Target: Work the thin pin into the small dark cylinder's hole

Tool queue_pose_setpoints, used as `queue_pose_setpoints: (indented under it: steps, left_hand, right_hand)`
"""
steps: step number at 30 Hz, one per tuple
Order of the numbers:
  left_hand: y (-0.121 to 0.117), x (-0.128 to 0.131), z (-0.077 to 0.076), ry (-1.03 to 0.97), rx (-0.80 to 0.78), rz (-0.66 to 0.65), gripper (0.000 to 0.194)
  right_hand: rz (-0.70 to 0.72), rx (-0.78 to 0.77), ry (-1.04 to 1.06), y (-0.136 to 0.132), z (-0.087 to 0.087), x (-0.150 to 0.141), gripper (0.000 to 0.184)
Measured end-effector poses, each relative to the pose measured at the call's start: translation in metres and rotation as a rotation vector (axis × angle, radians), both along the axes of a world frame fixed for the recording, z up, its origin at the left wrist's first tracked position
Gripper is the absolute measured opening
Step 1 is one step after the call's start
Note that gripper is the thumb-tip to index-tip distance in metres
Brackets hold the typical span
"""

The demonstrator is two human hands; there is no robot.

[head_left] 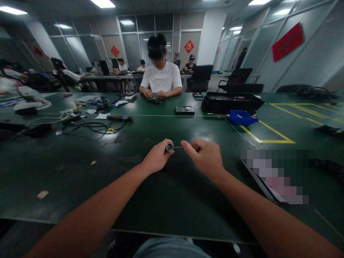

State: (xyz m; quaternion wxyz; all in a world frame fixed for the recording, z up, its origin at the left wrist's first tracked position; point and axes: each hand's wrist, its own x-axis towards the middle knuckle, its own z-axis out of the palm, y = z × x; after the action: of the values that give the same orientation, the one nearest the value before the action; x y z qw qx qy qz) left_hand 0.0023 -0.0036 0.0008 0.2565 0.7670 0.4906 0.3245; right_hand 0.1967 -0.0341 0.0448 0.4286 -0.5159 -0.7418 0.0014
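My left hand [158,157] is closed around a small round metal-rimmed part [169,147], its open end turned toward me. Its full shape is hidden by my fingers. My right hand [206,157] grips a screwdriver [177,147] with a thin shaft and a reddish handle mostly covered by the fingers. The shaft points left, and its tip meets the right side of the round part; whether it goes inside I cannot tell. Both hands are above the dark green table [129,200], near its middle.
Ahead lie a circuit-board device [185,110], a long black case [232,103] and a blue bin [243,117]. Left are black cables [91,126] and an electric screwdriver [119,117]. A blurred-out flat item [274,179] lies right. Opposite, a person [161,77] handles a dark device.
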Motion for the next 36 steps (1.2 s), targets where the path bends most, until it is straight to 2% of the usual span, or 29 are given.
queue_pose_setpoints:
  steps: [7,13,17,20,23,26,29,32,36]
  left_hand:
    - [0.001,-0.002,0.0,0.018,-0.008,0.004,0.02]
    - [0.002,-0.002,-0.002,0.018,-0.01,0.003,0.019]
    - [0.001,-0.001,-0.002,0.026,0.004,-0.008,0.018]
    - [0.0,-0.001,0.0,0.037,0.009,-0.01,0.017]
    - [-0.001,-0.001,0.001,0.027,-0.01,-0.007,0.017]
    - [0.0,-0.001,0.0,0.023,-0.02,-0.003,0.016]
    - [0.0,-0.001,-0.001,0.024,-0.024,0.002,0.016]
    - [0.0,0.0,0.0,0.027,-0.026,0.003,0.015]
    - [-0.003,0.0,0.004,0.037,-0.025,-0.016,0.015]
  right_hand:
    - [0.03,0.029,-0.109,-0.001,0.0,0.001,0.046]
    - [0.238,-0.026,-0.058,-0.001,0.0,0.002,0.013]
    - [0.336,-0.104,-0.01,-0.004,0.001,0.0,0.028]
    - [0.303,-0.131,-0.014,-0.006,0.004,-0.001,0.02]
    - [0.248,-0.117,0.018,-0.005,0.004,0.0,0.022]
    - [0.256,-0.11,0.158,-0.002,-0.003,0.001,0.021]
    - [0.321,-0.187,0.387,0.004,-0.011,-0.001,0.018]
    - [0.352,-0.293,0.663,0.013,-0.016,-0.002,0.021]
    - [0.295,-0.53,1.022,0.029,-0.019,0.003,0.027]
